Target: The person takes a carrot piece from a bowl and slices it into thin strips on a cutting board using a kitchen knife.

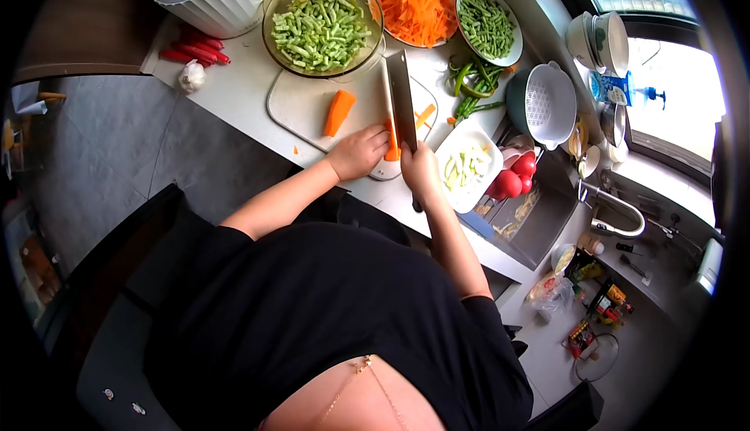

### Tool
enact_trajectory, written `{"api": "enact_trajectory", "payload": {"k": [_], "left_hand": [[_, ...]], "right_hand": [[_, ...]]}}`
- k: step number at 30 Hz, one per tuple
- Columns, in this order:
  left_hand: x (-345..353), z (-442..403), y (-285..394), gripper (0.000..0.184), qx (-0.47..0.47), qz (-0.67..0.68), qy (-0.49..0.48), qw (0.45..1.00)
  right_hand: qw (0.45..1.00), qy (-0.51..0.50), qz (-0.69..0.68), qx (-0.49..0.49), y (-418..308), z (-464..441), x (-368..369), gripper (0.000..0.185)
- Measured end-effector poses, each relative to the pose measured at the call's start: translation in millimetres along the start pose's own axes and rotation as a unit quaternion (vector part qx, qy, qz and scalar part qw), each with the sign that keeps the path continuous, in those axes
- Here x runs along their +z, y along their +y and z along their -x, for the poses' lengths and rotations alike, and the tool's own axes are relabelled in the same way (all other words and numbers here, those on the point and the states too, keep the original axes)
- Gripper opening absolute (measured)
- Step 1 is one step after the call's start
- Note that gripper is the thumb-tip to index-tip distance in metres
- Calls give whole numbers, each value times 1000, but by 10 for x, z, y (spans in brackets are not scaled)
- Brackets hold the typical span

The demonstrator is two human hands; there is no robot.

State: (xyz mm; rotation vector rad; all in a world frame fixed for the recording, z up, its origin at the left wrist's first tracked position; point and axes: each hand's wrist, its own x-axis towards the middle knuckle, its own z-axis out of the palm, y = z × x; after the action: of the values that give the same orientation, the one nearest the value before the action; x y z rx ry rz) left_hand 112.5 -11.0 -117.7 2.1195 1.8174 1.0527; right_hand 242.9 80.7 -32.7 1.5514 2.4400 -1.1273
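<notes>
My right hand grips the handle of a cleaver, its broad blade standing on edge over a white cutting board. Pressed against a piece of carrot beside the blade are the curled fingers of my left hand. A thicker chunk of carrot lies on the board left of the blade. Some thin carrot slices rest to its right. Close to my right hand stands a white dish with pale sliced pieces in it.
Behind the board stand a glass bowl of chopped green beans, a bowl of shredded carrot and a plate of cut green pieces. Green peppers, a colander, tomatoes and the sink are rightward. Garlic sits left.
</notes>
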Motion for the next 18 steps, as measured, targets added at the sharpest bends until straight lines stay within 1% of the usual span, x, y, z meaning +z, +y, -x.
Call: {"api": "enact_trajectory", "payload": {"k": [1, 2, 4, 5, 8, 11, 14, 15, 18], "left_hand": [[13, 45, -8, 32, -7, -6, -33, 999], [45, 88, -10, 33, -17, -10, -30, 999], [33, 89, 22, 35, -33, -15, -26, 999], [25, 69, 9, 36, -8, -13, -3, 1000], [8, 55, 26, 35, -8, -10, -4, 1000], [-58, -25, 79, 33, -56, 86, -7, 995], [-29, 22, 43, 30, -28, 44, -24, 998], [-43, 26, 43, 28, -24, 43, -20, 999], [-20, 38, 26, 25, 10, 11, 11, 1000]], "right_hand": [[1000, 20, -21, -5, -52, 126, -24, 22], [999, 5, 30, 14, -6, 202, -10, 21], [997, -19, 64, 24, 9, 350, -25, 21], [997, -21, 72, 26, 41, 382, 4, 21], [995, -21, 96, 32, 169, 388, 139, 22], [993, 1, 111, 48, 108, 294, 249, 24], [996, 9, 90, 3, 20, 34, 223, 26], [998, 16, 58, 3, 51, -32, 219, 27], [999, 27, 25, -5, 133, 84, 165, 27]]}}
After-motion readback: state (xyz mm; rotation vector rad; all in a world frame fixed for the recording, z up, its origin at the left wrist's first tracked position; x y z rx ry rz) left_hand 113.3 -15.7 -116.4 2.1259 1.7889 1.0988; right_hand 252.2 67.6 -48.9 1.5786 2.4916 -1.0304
